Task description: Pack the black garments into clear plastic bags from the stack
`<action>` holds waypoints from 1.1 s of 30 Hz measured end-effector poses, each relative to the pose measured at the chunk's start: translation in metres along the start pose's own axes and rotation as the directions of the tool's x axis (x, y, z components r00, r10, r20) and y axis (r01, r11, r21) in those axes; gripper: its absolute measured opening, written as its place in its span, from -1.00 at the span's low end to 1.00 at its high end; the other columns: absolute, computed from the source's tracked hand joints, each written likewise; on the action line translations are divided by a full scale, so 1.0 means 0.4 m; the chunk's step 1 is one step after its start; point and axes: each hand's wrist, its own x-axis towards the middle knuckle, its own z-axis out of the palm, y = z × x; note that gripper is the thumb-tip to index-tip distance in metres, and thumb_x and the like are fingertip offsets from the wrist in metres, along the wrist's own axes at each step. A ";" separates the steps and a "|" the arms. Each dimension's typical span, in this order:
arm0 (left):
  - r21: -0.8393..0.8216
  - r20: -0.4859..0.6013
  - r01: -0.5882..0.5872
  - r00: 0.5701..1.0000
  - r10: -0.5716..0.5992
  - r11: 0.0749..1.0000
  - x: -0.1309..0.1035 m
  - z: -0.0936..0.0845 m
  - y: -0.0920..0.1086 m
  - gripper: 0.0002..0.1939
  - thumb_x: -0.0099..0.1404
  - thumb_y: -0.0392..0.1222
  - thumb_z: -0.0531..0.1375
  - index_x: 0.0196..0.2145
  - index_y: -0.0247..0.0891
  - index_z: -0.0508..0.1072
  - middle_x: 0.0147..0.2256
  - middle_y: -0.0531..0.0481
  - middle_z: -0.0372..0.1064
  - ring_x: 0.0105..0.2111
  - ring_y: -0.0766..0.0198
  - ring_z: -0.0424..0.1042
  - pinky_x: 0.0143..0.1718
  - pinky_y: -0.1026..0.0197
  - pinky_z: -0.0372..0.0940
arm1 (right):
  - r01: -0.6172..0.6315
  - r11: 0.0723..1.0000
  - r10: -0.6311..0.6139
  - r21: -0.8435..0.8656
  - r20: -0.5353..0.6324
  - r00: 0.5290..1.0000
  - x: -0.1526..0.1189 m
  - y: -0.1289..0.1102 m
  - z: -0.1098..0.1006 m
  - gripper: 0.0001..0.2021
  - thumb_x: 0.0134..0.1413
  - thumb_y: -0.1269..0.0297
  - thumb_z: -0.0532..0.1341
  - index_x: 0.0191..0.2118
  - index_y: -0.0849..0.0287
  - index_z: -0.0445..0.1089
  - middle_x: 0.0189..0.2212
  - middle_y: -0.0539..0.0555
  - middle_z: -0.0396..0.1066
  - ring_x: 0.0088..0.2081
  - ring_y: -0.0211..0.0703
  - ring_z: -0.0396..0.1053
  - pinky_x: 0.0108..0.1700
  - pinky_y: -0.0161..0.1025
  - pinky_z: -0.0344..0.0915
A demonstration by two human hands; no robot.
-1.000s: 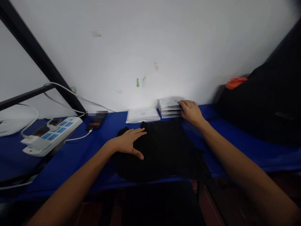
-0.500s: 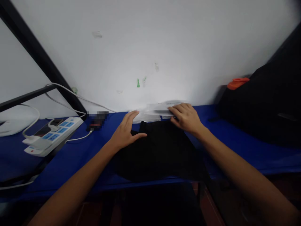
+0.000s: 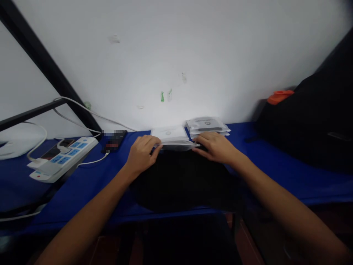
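A clear plastic packet (image 3: 178,145) is pinched at both ends, by my left hand (image 3: 145,150) at its left corner and by my right hand (image 3: 211,146) at its right. Black cloth (image 3: 184,180) lies spread on the blue table just below it. Behind the held packet rests a flat white packet (image 3: 168,133). To the right of that, beyond my right hand, is a small stack of white packets (image 3: 208,125) with dark print on top.
A white power strip (image 3: 64,158) with plugs and cables sits at the left, near a black device (image 3: 117,140). A large black bag (image 3: 309,129) with an orange piece (image 3: 280,97) fills the right. Behind the blue table (image 3: 264,162) stands a white wall.
My right hand has moved a little left and down, off the stack, with a packet now in it. My left hand has closed from open onto the packet's left end.
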 end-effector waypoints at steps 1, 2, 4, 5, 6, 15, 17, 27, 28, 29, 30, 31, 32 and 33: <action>0.012 -0.011 0.020 1.000 -0.020 1.000 0.001 -0.003 -0.003 -0.94 0.36 -0.25 0.16 -0.21 -0.26 0.41 -0.25 -0.06 0.49 -0.23 0.15 0.45 -0.19 0.09 0.26 | -0.003 1.000 0.003 0.017 0.003 1.000 -0.004 0.006 -0.004 -0.74 0.35 0.18 0.07 -0.10 0.24 0.40 -0.29 0.18 0.45 -0.24 -0.07 0.37 -0.20 -0.15 0.25; 0.019 -0.019 0.030 0.999 -0.029 0.999 0.003 -0.005 -0.003 -0.93 0.35 -0.25 0.17 -0.21 -0.26 0.40 -0.25 -0.06 0.49 -0.22 0.14 0.45 -0.19 0.09 0.26 | 0.001 1.000 0.000 0.031 -0.003 1.000 -0.006 0.007 -0.007 -0.74 0.37 0.21 0.04 -0.16 0.23 0.41 -0.34 0.15 0.43 -0.29 -0.11 0.36 -0.25 -0.18 0.23; 0.010 -0.013 0.012 1.000 -0.011 1.000 0.006 -0.008 0.006 -0.91 0.34 -0.26 0.17 -0.19 -0.26 0.40 -0.23 -0.08 0.49 -0.20 0.13 0.45 -0.16 0.07 0.27 | 0.022 0.999 -0.021 0.048 -0.034 0.999 -0.005 -0.003 -0.006 -0.72 0.39 0.24 0.00 -0.23 0.24 0.40 -0.39 0.13 0.40 -0.35 -0.15 0.32 -0.32 -0.20 0.20; -0.007 -0.004 -0.017 1.000 0.016 1.000 0.007 -0.009 0.015 -0.90 0.34 -0.26 0.18 -0.17 -0.26 0.40 -0.21 -0.08 0.48 -0.18 0.13 0.45 -0.15 0.07 0.28 | 0.042 0.998 -0.039 0.053 -0.056 0.998 -0.003 -0.014 -0.004 -0.71 0.39 0.25 -0.01 -0.24 0.24 0.40 -0.39 0.13 0.39 -0.36 -0.17 0.31 -0.34 -0.21 0.19; -0.032 0.008 -0.054 0.998 0.054 0.998 0.008 -0.010 0.027 -0.88 0.33 -0.26 0.18 -0.15 -0.25 0.40 -0.20 -0.08 0.48 -0.17 0.14 0.45 -0.14 0.07 0.29 | 0.069 0.996 -0.065 0.058 -0.080 0.995 0.000 -0.028 -0.001 -0.72 0.39 0.26 -0.01 -0.24 0.24 0.40 -0.40 0.12 0.38 -0.37 -0.18 0.29 -0.35 -0.22 0.18; -0.115 -0.001 -0.385 0.922 0.387 0.916 -0.002 0.002 0.116 -0.84 0.34 -0.34 0.19 -0.12 -0.27 0.42 -0.19 -0.08 0.50 -0.22 0.19 0.44 -0.16 0.13 0.33 | 0.329 0.944 -0.322 -0.002 -0.209 0.923 0.022 -0.127 0.019 -0.74 0.33 0.44 0.00 -0.34 0.21 0.37 -0.51 0.03 0.33 -0.45 -0.21 0.15 -0.39 -0.23 0.09; -0.100 -0.008 -0.380 0.924 0.382 0.919 -0.002 0.004 0.112 -0.85 0.33 -0.37 0.17 -0.14 -0.26 0.43 -0.20 -0.08 0.50 -0.22 0.19 0.43 -0.16 0.12 0.32 | 0.340 0.941 -0.331 0.000 -0.219 0.918 0.022 -0.127 0.020 -0.74 0.32 0.47 -0.01 -0.35 0.21 0.36 -0.51 0.02 0.31 -0.45 -0.21 0.13 -0.40 -0.23 0.08; -0.022 -0.025 -0.205 0.978 0.205 0.978 0.026 -0.017 0.040 -0.91 0.36 -0.32 0.14 -0.20 -0.21 0.41 -0.30 -0.02 0.49 -0.25 0.18 0.43 -0.22 0.12 0.25 | 0.160 0.983 -0.135 0.092 -0.228 0.964 0.006 -0.059 -0.003 -0.75 0.35 0.34 0.01 -0.33 0.16 0.37 -0.48 0.05 0.31 -0.43 -0.20 0.20 -0.40 -0.21 0.12; -0.021 -0.019 -0.184 0.983 0.183 0.983 0.026 -0.019 0.028 -0.92 0.37 -0.30 0.13 -0.20 -0.20 0.41 -0.31 -0.02 0.48 -0.25 0.18 0.43 -0.22 0.11 0.24 | 0.134 0.985 -0.107 0.108 -0.230 0.967 0.003 -0.050 -0.006 -0.75 0.35 0.32 0.01 -0.34 0.15 0.37 -0.48 0.05 0.31 -0.43 -0.19 0.21 -0.40 -0.20 0.13; -0.019 -0.017 -0.162 0.987 0.162 0.987 0.025 -0.022 0.015 -0.93 0.37 -0.28 0.13 -0.20 -0.20 0.41 -0.31 -0.02 0.48 -0.25 0.17 0.43 -0.22 0.11 0.24 | 0.110 0.986 -0.078 0.124 -0.238 0.968 0.001 -0.041 -0.009 -0.76 0.35 0.31 0.02 -0.34 0.13 0.36 -0.49 0.04 0.30 -0.42 -0.18 0.22 -0.39 -0.20 0.14; -0.015 -0.016 -0.140 0.990 0.140 0.990 0.025 -0.025 0.001 -0.93 0.38 -0.26 0.13 -0.20 -0.19 0.41 -0.31 -0.02 0.49 -0.26 0.17 0.43 -0.22 0.11 0.24 | 0.087 0.986 -0.050 0.140 -0.253 0.966 -0.002 -0.031 -0.011 -0.77 0.34 0.30 0.04 -0.35 0.12 0.36 -0.49 0.04 0.29 -0.42 -0.18 0.22 -0.38 -0.19 0.16; -0.008 -0.015 -0.120 0.993 0.120 0.993 0.023 -0.028 -0.014 -0.93 0.38 -0.24 0.13 -0.21 -0.19 0.42 -0.30 -0.02 0.49 -0.26 0.17 0.43 -0.22 0.10 0.24 | 0.068 0.985 -0.023 0.156 -0.274 0.961 -0.005 -0.020 -0.013 -0.78 0.33 0.29 0.05 -0.35 0.12 0.35 -0.50 0.03 0.28 -0.42 -0.18 0.23 -0.37 -0.19 0.17; 0.003 -0.014 -0.101 0.995 0.101 0.995 0.022 -0.032 -0.030 -0.93 0.39 -0.22 0.13 -0.21 -0.19 0.42 -0.29 -0.02 0.49 -0.26 0.17 0.43 -0.21 0.10 0.24 | 0.049 0.984 0.004 0.171 -0.297 0.955 -0.008 -0.008 -0.014 -0.79 0.33 0.28 0.07 -0.35 0.11 0.35 -0.51 0.02 0.28 -0.43 -0.18 0.23 -0.37 -0.19 0.18; 0.018 -0.012 -0.082 0.997 0.083 0.996 0.021 -0.035 -0.046 -0.92 0.39 -0.20 0.13 -0.21 -0.19 0.42 -0.28 -0.03 0.49 -0.26 0.16 0.42 -0.20 0.09 0.25 | 0.032 0.983 0.029 0.183 -0.320 0.947 -0.011 0.005 -0.015 -0.80 0.32 0.27 0.09 -0.35 0.11 0.35 -0.52 0.02 0.27 -0.43 -0.18 0.24 -0.36 -0.19 0.19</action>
